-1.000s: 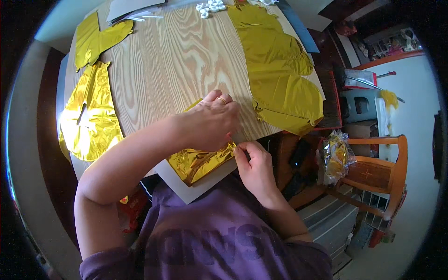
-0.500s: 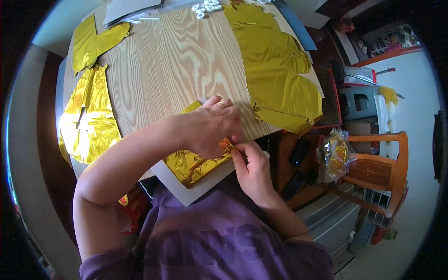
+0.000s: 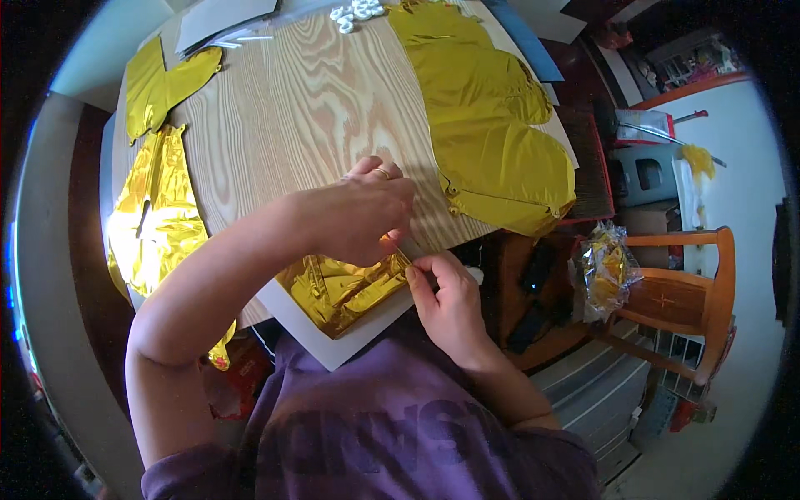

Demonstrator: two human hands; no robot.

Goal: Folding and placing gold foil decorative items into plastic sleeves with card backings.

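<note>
A folded gold foil balloon (image 3: 333, 296) lies on a light grey card (image 3: 329, 354) at the table's near edge, close to my body. My left hand (image 3: 367, 212) reaches across it, back of the hand up, with thumb and fingertips pinched at the foil's right end; part of the grip is hidden under the hand. Just right of it, my right hand (image 3: 450, 304) pinches the edge of the same foil between thumb and forefinger. A thin fold of foil stretches between the two hands.
Flat gold foil balloons cover the table's right side (image 3: 492, 125) and left side (image 3: 158, 212). White rings (image 3: 354, 14) and grey sheets (image 3: 221, 25) lie at the far edge. To the right stands a wooden chair (image 3: 667, 300) with a clear bag of gold foil (image 3: 604, 271).
My left hand has shifted slightly left and up, uncovering more of the folded foil. The foil corner between my hands is now drawn out thinner. My right hand stays nearly in place.
</note>
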